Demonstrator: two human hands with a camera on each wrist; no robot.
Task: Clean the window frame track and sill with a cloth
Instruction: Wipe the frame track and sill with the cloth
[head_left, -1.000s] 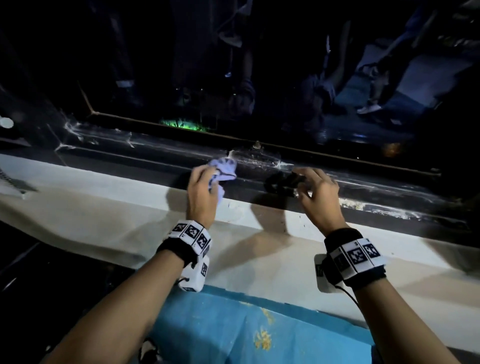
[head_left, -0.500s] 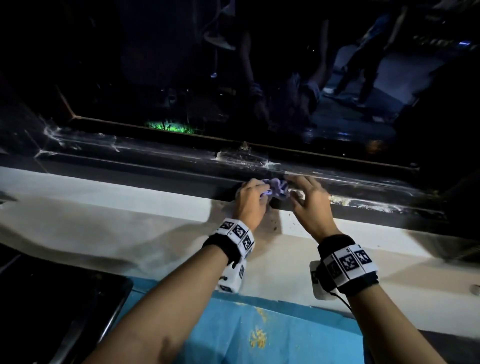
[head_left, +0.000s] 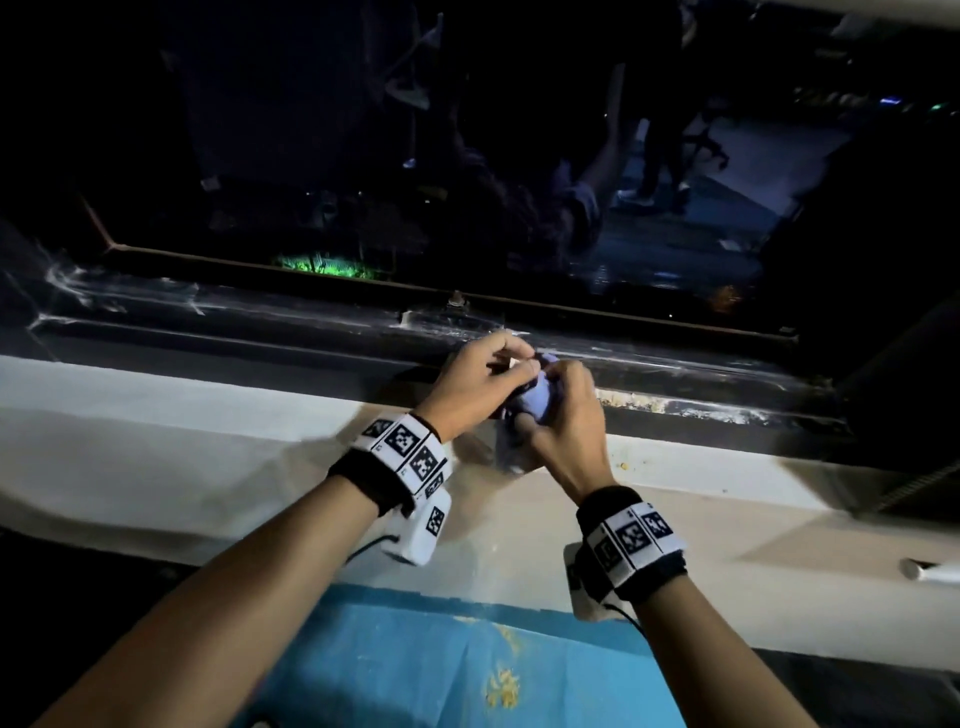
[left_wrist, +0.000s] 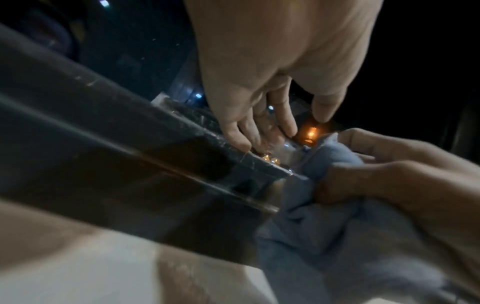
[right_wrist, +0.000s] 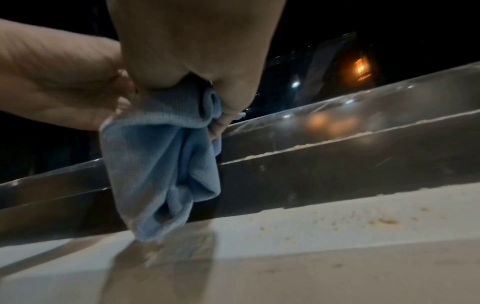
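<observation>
A light blue cloth (head_left: 535, 402) hangs bunched from my right hand (head_left: 558, 389), whose fingers and thumb curl round its top; its tail dangles to the pale sill (head_left: 208, 415). In the right wrist view the cloth (right_wrist: 166, 164) hangs in front of the dark window track (right_wrist: 363, 144). My left hand (head_left: 506, 358) is right beside it, over the track (head_left: 260, 322). In the left wrist view my left hand (left_wrist: 270, 131) has loosely extended fingers with the thumb apart, holding nothing, next to the cloth (left_wrist: 324, 226) in the right hand (left_wrist: 389, 174).
Pale crusty dirt (head_left: 634, 402) lines the track edge right of my hands, and crumbs (head_left: 626, 465) lie on the sill. Dark window glass (head_left: 467, 156) stands behind the track. A blue sheet (head_left: 441, 665) lies below the sill.
My left hand carried the cloth rightward along the track to my right hand. The right hand now grips the cloth, lifted off the track, and the left fingers have let go.
</observation>
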